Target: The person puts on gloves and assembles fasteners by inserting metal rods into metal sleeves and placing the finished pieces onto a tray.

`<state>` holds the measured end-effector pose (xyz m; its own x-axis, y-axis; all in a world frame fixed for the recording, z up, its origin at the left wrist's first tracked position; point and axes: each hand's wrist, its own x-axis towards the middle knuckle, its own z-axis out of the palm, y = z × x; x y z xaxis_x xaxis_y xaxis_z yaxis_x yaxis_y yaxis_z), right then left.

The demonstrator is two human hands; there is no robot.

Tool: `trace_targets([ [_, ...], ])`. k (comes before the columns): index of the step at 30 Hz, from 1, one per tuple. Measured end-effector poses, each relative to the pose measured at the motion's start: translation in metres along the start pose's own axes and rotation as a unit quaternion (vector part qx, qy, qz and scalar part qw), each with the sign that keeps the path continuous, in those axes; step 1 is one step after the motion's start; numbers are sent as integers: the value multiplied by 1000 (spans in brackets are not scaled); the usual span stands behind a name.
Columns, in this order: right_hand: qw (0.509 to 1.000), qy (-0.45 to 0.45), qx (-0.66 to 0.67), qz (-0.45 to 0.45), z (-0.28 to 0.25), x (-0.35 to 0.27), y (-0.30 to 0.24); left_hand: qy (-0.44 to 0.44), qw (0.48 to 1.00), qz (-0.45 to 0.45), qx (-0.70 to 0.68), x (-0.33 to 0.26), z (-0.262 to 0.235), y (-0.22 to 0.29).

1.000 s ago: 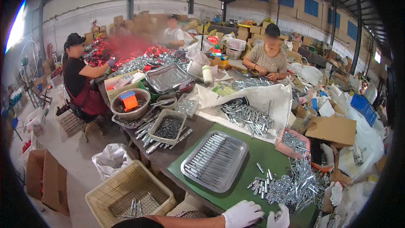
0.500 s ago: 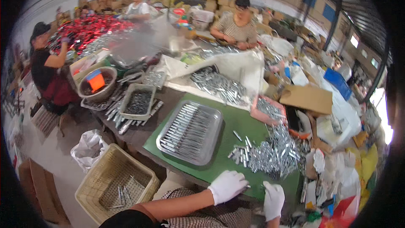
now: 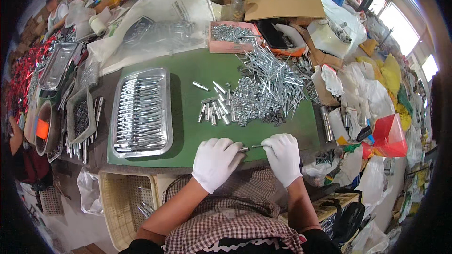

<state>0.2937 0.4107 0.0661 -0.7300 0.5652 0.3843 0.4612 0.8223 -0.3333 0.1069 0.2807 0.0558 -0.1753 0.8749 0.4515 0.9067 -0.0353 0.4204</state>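
Cluttered workshop bench, green mat (image 3: 188,127) under two gloved hands.
Left hand (image 3: 215,162) pinched a small metal sleeve (image 3: 243,149), right hand (image 3: 284,157) gripped a thin pin (image 3: 258,146) facing it, tips nearly meeting; loose parts pile (image 3: 263,91) lay just beyond, filled tray (image 3: 141,110) further left.

Small assembly workshop, green worktable (image 3: 188,113) heaped with metal pins (image 3: 268,84), steel tray (image 3: 141,110), scattered cardboard boxes (image 3: 282,4)

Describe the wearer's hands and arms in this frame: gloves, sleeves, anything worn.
Both hands wear plain white fabric gloves, left hand and right hand, each ending at the wrist. No markings show on them. The forearms are bare, with no sleeves, watch or bands in view. A checked brown-and-white apron with a white scalloped edge lies below them.
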Motion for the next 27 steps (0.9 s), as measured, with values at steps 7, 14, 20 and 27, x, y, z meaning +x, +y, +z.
trace_targets([
  [7, 1000, -2, 10, -7, 4, -2, 0, 34, 999, -37, -19, 3, -3, 7],
  [14, 1000, 6, 17, -17, 7, 4, 1, 1, 1000, -15, -4, 3, 0, 1],
  [20, 1000, 0, 23, -20, 8, 9, 1, -3, 1000, -12, 15, 4, 1, 0],
  [27, 997, 41, -6, -65, 10, 14, 0, 1, 999, -1, 38, 4, 6, 1],
])
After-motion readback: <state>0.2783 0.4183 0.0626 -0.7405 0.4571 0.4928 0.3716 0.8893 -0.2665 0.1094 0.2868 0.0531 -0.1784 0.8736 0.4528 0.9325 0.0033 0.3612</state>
